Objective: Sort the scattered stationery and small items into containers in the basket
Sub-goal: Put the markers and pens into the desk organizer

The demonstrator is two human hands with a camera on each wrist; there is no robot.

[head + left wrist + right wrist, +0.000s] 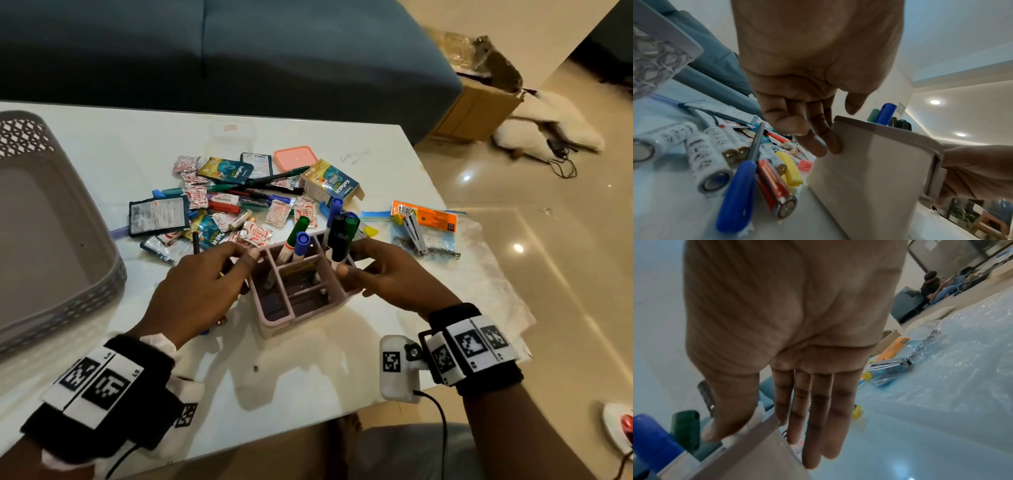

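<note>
Two hands flank a pink divided organizer (301,301) standing at the near middle of a white table (376,161), with a dark blue sofa (239,51) beyond its far edge and glossy tiled floor (565,240) to the right. A grey basket (51,240) sits at the left, apart from the organizer. Sachets, pens and batteries (711,164) lie scattered just beyond it; markers (337,236) stand in its far compartments. The left hand (202,287) presses fingers against the left wall, thumb on the rim. The right hand (394,274) appears to clasp the right wall, fingers straight outside, thumb at the rim.
</note>
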